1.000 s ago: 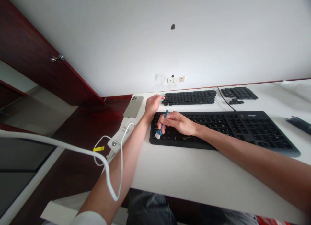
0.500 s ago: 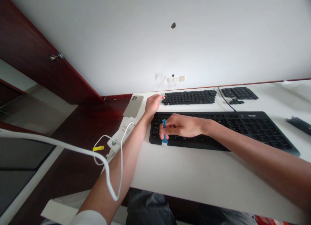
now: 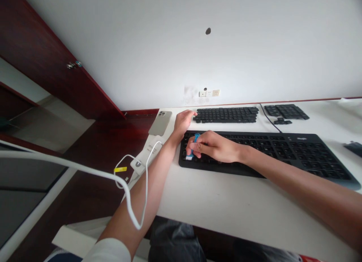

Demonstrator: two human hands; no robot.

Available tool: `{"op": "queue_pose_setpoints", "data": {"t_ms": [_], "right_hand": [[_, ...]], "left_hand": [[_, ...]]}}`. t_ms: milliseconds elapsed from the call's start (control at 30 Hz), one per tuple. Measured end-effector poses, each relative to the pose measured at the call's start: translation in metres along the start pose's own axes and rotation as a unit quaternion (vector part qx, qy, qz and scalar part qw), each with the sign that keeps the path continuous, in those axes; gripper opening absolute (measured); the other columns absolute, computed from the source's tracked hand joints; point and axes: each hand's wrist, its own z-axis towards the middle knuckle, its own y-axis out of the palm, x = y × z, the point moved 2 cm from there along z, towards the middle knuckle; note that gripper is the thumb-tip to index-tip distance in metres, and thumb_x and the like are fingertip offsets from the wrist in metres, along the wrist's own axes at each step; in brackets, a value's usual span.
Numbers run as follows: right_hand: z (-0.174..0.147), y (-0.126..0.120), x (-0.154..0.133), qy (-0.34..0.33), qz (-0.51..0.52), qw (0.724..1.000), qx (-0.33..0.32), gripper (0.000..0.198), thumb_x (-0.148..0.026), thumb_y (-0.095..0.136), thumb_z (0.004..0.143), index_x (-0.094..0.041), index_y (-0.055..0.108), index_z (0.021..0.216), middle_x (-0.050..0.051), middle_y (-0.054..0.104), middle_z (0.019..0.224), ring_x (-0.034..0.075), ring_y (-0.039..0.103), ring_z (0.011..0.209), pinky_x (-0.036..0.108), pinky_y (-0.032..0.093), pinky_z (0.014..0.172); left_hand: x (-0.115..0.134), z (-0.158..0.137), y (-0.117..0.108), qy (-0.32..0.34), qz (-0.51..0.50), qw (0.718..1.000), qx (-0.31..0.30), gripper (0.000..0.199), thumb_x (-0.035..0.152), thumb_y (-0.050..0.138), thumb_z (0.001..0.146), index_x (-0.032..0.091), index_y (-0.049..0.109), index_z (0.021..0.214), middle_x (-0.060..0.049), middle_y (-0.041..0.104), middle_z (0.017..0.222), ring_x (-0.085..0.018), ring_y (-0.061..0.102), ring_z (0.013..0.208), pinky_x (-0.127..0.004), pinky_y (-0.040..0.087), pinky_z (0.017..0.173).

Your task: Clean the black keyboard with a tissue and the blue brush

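Note:
A black keyboard frame (image 3: 271, 135), its key area dark and recessed, lies across the desk. Over its left end, my right hand (image 3: 216, 146) pinches a small blue cleaning brush (image 3: 196, 136). The brush is tilted, with its white bristles pointing down at the front left of the keyboard. My left hand (image 3: 183, 123) lies at the keyboard's far left corner, a finger stretched right toward a block of loose black keycaps (image 3: 226, 115). Its other fingers are partly hidden.
More loose keycaps (image 3: 287, 111) lie at the back right, beside a black cable (image 3: 268, 118). On the left are a phone (image 3: 161, 123), a white power strip (image 3: 143, 156) and a white cable (image 3: 113, 175). A dark object (image 3: 353, 148) sits at the right edge. Wall sockets (image 3: 209, 93) are behind.
My right hand has drawn the brush back from the keyboard's front edge, so the bristles are now over the keys. The left hand stays put. The whole view has shifted slightly.

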Motion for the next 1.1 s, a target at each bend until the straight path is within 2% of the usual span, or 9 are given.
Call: {"op": "queue_pose_setpoints", "data": {"t_ms": [67,200,367,533,667,733,800,933,1100], "right_hand": [[0.001,0.005,0.0,-0.006,-0.011,1.0,0.007,0.039,-0.04,0.051,0.115,-0.016,0.08,0.106,0.009,0.081,0.102,0.018,0.072,0.084,0.03,0.054,0.079],[0.001,0.013,-0.003,-0.004,-0.041,0.997,-0.064,0.032,-0.034,0.054,0.113,-0.018,0.08,0.123,0.01,0.082,0.12,0.021,0.076,0.106,0.032,0.056,0.091],[-0.002,0.011,-0.014,0.009,-0.06,0.99,-0.128,0.034,-0.029,0.053,0.113,-0.02,0.085,0.11,0.006,0.082,0.092,0.019,0.073,0.082,0.03,0.052,0.073],[0.0,0.006,-0.012,0.016,-0.022,0.999,-0.043,0.036,-0.041,0.054,0.114,-0.018,0.082,0.119,0.01,0.082,0.115,0.02,0.075,0.096,0.031,0.056,0.085],[-0.001,0.009,-0.009,0.028,0.024,0.994,-0.107,0.05,-0.049,0.047,0.116,-0.016,0.084,0.108,0.007,0.08,0.089,0.018,0.072,0.083,0.031,0.053,0.08],[0.001,0.007,-0.01,0.015,0.06,0.997,-0.049,0.056,-0.057,0.049,0.114,-0.016,0.083,0.098,0.008,0.081,0.09,0.019,0.071,0.083,0.032,0.054,0.08],[0.002,0.0,-0.01,0.003,0.068,0.996,0.058,0.06,-0.064,0.053,0.111,-0.016,0.082,0.091,0.011,0.083,0.1,0.021,0.072,0.09,0.033,0.054,0.085],[0.002,-0.015,-0.007,0.016,0.032,0.969,0.243,0.069,-0.073,0.046,0.11,-0.016,0.084,0.1,0.01,0.082,0.091,0.021,0.073,0.086,0.035,0.054,0.084],[0.004,-0.018,0.005,0.033,0.0,0.946,0.324,0.068,-0.074,0.045,0.11,-0.016,0.08,0.098,0.009,0.079,0.085,0.02,0.072,0.078,0.034,0.053,0.077]], "left_hand": [[-0.004,0.003,0.0,0.002,0.0,1.0,-0.001,0.023,0.027,0.063,0.091,0.019,0.062,0.07,0.003,0.042,0.063,-0.012,0.04,0.064,-0.028,0.038,0.067],[-0.018,0.011,0.002,-0.01,-0.033,0.999,0.002,0.016,0.027,0.065,0.088,0.018,0.067,0.074,0.005,0.044,0.061,-0.011,0.039,0.061,-0.027,0.035,0.064],[-0.022,0.014,0.003,-0.033,-0.045,0.998,0.002,0.014,0.027,0.065,0.087,0.018,0.07,0.078,0.006,0.037,0.058,-0.01,0.03,0.055,-0.028,0.024,0.056],[-0.008,0.008,0.002,-0.03,-0.019,0.999,0.013,0.016,0.026,0.066,0.087,0.019,0.068,0.073,0.003,0.051,0.062,-0.011,0.044,0.062,-0.027,0.035,0.064],[-0.003,0.004,0.001,-0.021,-0.023,0.999,0.015,0.013,0.025,0.066,0.087,0.018,0.069,0.076,0.0,0.061,0.071,-0.013,0.052,0.069,-0.027,0.041,0.069],[-0.005,0.004,0.001,-0.015,-0.024,0.999,0.02,0.014,0.026,0.065,0.089,0.018,0.071,0.079,-0.001,0.064,0.074,-0.014,0.054,0.071,-0.027,0.042,0.07],[-0.009,0.007,0.0,-0.011,-0.02,1.0,0.018,0.018,0.028,0.063,0.091,0.018,0.072,0.079,-0.001,0.065,0.073,-0.014,0.054,0.072,-0.027,0.042,0.071],[-0.017,0.018,0.001,-0.03,-0.002,0.999,0.024,0.022,0.02,0.06,0.091,0.018,0.071,0.072,-0.001,0.067,0.071,-0.014,0.054,0.07,-0.027,0.041,0.07],[-0.023,0.024,0.001,-0.059,-0.014,0.998,0.025,0.022,0.019,0.06,0.091,0.02,0.072,0.072,0.003,0.057,0.061,-0.013,0.044,0.059,-0.027,0.035,0.06]]}}
